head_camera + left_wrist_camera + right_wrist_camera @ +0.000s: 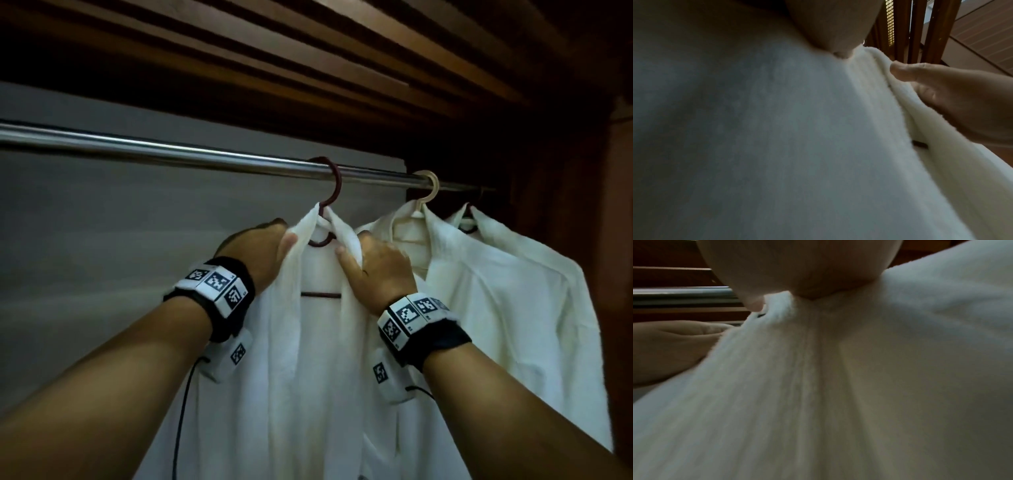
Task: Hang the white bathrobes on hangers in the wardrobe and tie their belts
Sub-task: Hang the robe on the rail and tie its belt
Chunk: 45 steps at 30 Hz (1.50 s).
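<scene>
Both hands, left hand (263, 251) and right hand (378, 270), pinch the collar edges of the nearest white bathrobe (308, 359), seating it on its dark red hanger (330, 192) on the rail (137, 145); next, likely, tying its belt.

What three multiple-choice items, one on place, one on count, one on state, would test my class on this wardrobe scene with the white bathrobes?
1. Where does the dark red plastic hanger hang?
A. On the silver metal rail
B. On a door knob
C. On a wall hook

2. How many white bathrobes hang on the rail?
A. One
B. Three
C. Five

3. What are the left hand and right hand doing?
A. Resting open at the sides
B. Gripping the collar of the nearest white bathrobe
C. Holding the rail

Key: 1 A, its hook curls over the rail; 2 B, three robes hang side by side; 3 B, each hand holds one collar edge.
</scene>
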Each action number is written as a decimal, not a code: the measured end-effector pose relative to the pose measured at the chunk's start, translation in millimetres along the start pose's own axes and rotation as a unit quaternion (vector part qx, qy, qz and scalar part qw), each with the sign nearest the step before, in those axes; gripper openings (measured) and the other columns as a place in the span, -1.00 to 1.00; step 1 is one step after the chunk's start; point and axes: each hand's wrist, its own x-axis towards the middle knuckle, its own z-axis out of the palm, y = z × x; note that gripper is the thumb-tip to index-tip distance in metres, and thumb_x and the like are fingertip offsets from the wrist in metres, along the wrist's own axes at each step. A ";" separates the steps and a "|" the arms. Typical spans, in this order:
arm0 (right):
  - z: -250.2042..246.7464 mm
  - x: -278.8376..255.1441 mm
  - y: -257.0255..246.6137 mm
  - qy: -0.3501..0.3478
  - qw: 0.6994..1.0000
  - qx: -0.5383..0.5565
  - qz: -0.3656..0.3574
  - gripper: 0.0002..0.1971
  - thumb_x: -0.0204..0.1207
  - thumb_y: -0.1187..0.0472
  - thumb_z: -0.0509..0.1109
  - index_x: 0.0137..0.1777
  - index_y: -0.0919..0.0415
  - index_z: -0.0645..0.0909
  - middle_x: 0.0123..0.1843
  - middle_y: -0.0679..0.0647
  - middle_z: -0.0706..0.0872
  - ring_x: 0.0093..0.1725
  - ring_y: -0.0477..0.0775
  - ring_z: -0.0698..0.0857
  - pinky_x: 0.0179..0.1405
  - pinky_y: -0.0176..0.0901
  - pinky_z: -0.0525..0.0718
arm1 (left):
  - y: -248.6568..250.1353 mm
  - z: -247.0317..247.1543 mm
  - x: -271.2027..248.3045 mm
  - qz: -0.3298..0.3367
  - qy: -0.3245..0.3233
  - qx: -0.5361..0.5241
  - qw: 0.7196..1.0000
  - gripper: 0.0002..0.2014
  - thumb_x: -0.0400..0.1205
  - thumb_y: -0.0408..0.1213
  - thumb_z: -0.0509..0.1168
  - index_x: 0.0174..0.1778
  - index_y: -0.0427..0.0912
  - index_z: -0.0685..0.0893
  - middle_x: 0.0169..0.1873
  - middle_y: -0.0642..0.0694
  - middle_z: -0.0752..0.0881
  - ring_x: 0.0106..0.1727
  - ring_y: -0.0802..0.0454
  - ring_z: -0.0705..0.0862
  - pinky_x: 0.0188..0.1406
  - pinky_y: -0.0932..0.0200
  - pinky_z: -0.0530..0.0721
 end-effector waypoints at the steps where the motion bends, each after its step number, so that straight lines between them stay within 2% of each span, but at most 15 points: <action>1: 1.5 -2.7 -2.1 0.000 1.000 -0.023 0.009 -0.39 0.54 -0.38 0.00 0.17 0.13 0.52 0.05 0.11 0.69 0.06 0.22 0.65 0.05 0.07 0.52 | 0.1 2.0 -0.7 -0.002 0.010 0.010 1.000 -0.69 0.73 0.08 -0.04 -0.07 -0.06 0.43 -0.15 -0.12 0.67 -0.15 -0.20 0.65 -0.12 0.00 0.58; 3: 5.6 -11.2 -2.2 -0.024 0.997 -0.067 0.036 -0.17 0.41 -0.52 0.00 0.47 0.10 0.34 0.35 0.13 0.54 0.31 0.24 0.51 0.26 0.17 0.44 | 2.3 6.1 -4.0 -0.019 0.032 0.031 0.999 -0.68 0.68 0.10 0.10 0.06 -0.10 0.48 0.01 -0.18 0.69 -0.03 -0.23 0.67 -0.01 -0.03 0.59; 6: 13.0 -38.7 10.7 -0.059 0.993 -0.105 0.000 0.08 0.36 -0.51 0.17 0.68 0.00 -0.28 0.69 0.11 -0.03 0.64 0.29 0.01 0.57 0.39 0.05 | 10.0 12.0 -18.6 -0.038 0.056 0.066 0.996 -0.50 0.60 0.11 0.21 0.38 -0.09 0.41 0.26 -0.22 0.57 0.23 -0.26 0.56 0.26 -0.13 0.45; 9: 27.2 -92.2 33.6 -0.134 0.989 -0.051 -0.035 0.08 0.44 -0.37 0.30 0.69 -0.04 -0.36 0.70 0.04 -0.42 0.68 0.23 -0.35 0.61 0.35 -0.19 | 12.5 27.5 -50.3 -0.014 0.080 0.091 0.992 -0.19 0.56 0.09 0.27 0.65 -0.04 0.03 0.57 -0.23 0.22 0.55 -0.29 0.24 0.52 -0.24 0.16; 11: 48.3 -147.6 53.4 -0.203 0.979 0.004 -0.016 0.03 0.46 -0.26 0.39 0.72 -0.02 -0.22 0.73 0.10 -0.31 0.71 0.21 -0.24 0.67 0.24 -0.06 | 14.4 56.8 -87.8 0.015 0.065 0.056 0.996 -0.14 0.54 0.07 0.32 0.67 -0.02 0.03 0.67 -0.22 0.00 0.66 -0.27 0.03 0.60 -0.25 0.10; 15: 89.2 -284.7 92.6 -0.270 0.959 0.079 0.017 -0.13 0.48 -0.03 0.43 0.71 0.11 0.08 0.74 0.14 0.03 0.71 0.17 0.03 0.65 0.24 0.11 | 27.7 165.1 -233.7 0.014 -0.079 -0.029 0.996 -0.19 0.43 -0.04 0.44 0.61 -0.01 0.27 0.66 -0.30 0.05 0.63 -0.38 0.13 0.54 -0.28 0.24; 18: 88.7 -344.8 100.1 -0.186 0.971 0.141 0.041 -0.32 0.47 0.19 0.46 0.60 0.16 0.36 0.70 0.20 0.07 0.71 0.18 0.03 0.67 0.11 0.12 | 50.7 224.6 -348.9 -0.072 -0.289 -0.078 0.951 -0.18 0.45 0.03 0.43 0.62 0.06 0.25 0.63 -0.22 0.16 0.56 -0.30 0.27 0.50 -0.19 0.32; 20: 82.2 -355.5 100.0 -0.106 0.971 0.190 0.099 -0.34 0.41 0.28 0.46 0.55 0.20 0.43 0.64 0.17 0.06 0.69 0.16 0.09 0.67 -0.08 0.12 | 66.8 244.9 -398.1 -0.105 -0.357 -0.169 0.913 -0.25 0.53 0.05 0.34 0.63 0.09 0.20 0.53 -0.14 0.32 0.41 -0.16 0.44 0.41 -0.14 0.45; 24: 80.7 -361.4 115.6 -0.103 0.965 0.190 0.148 -0.35 0.36 0.37 0.49 0.50 0.17 0.48 0.43 0.21 0.35 0.45 0.07 0.41 0.54 -0.01 0.40 | 103.7 247.6 -405.2 -0.137 -0.326 -0.378 0.856 -0.26 0.57 -0.12 0.40 0.57 0.21 0.11 0.29 0.06 0.47 0.06 0.18 0.59 0.13 0.04 0.68; 28: 83.0 -362.3 119.7 -0.186 0.905 0.323 0.204 -0.35 0.50 0.37 0.38 0.58 0.02 0.36 0.33 0.06 0.57 0.28 0.00 0.63 0.31 0.09 0.64 | 141.0 250.6 -363.7 -0.146 -0.245 -0.474 0.833 -0.06 0.40 0.02 0.52 0.54 0.34 0.02 0.45 0.10 0.36 0.38 0.25 0.47 0.34 0.27 0.54; 32: 72.1 -353.1 115.5 -0.256 0.810 0.484 0.211 -0.43 0.58 0.46 0.21 0.50 -0.09 0.42 0.18 0.20 0.70 0.21 0.15 0.71 0.27 0.01 0.67 | 158.0 279.3 -341.7 -0.225 -0.238 -0.393 0.859 0.34 0.05 0.32 0.57 0.64 -0.04 -0.02 0.56 0.02 0.21 0.58 0.16 0.23 0.52 0.20 0.31; 35: 69.1 -341.2 127.7 -0.265 0.792 0.497 0.236 -0.61 0.63 0.53 0.20 0.28 0.12 0.61 0.03 0.27 0.78 0.06 0.17 0.77 0.19 0.00 0.71 | 158.4 294.5 -333.2 -0.340 -0.208 -0.441 0.804 0.04 0.24 0.08 0.61 0.56 -0.04 0.20 0.33 0.12 0.49 0.29 0.22 0.54 0.18 0.26 0.58; 39: 91.3 -342.7 157.2 -0.274 0.863 0.335 0.260 -0.79 0.55 0.31 0.29 0.03 0.01 0.67 -0.10 0.04 0.81 -0.05 0.04 0.78 0.14 -0.03 0.71 | 145.7 298.2 -335.2 -0.421 -0.214 -0.390 0.790 -0.72 0.56 -0.22 0.35 0.15 -0.26 0.67 0.00 -0.20 0.73 0.08 -0.08 0.69 -0.04 0.23 0.52; 42: 119.0 -359.5 163.2 -0.410 0.861 0.206 0.218 -0.71 0.58 0.28 0.32 0.29 0.25 0.61 0.18 0.17 0.74 0.16 0.16 0.70 0.15 -0.30 0.54 | 142.2 295.4 -334.1 -0.435 -0.196 -0.392 0.787 -0.80 0.59 -0.27 0.30 0.03 -0.31 0.69 -0.13 -0.18 0.71 -0.03 -0.10 0.68 -0.09 0.20 0.52; 45: 145.3 -383.7 154.0 -0.560 0.787 0.132 0.223 -0.35 0.53 0.06 0.40 0.60 0.13 0.32 0.47 0.16 0.52 0.39 0.19 0.56 0.34 -0.09 0.55 | 141.8 290.5 -334.6 -0.440 -0.184 -0.370 0.797 -0.82 0.63 -0.37 0.29 0.08 -0.37 0.68 -0.09 -0.18 0.68 -0.03 -0.04 0.62 -0.08 0.23 0.48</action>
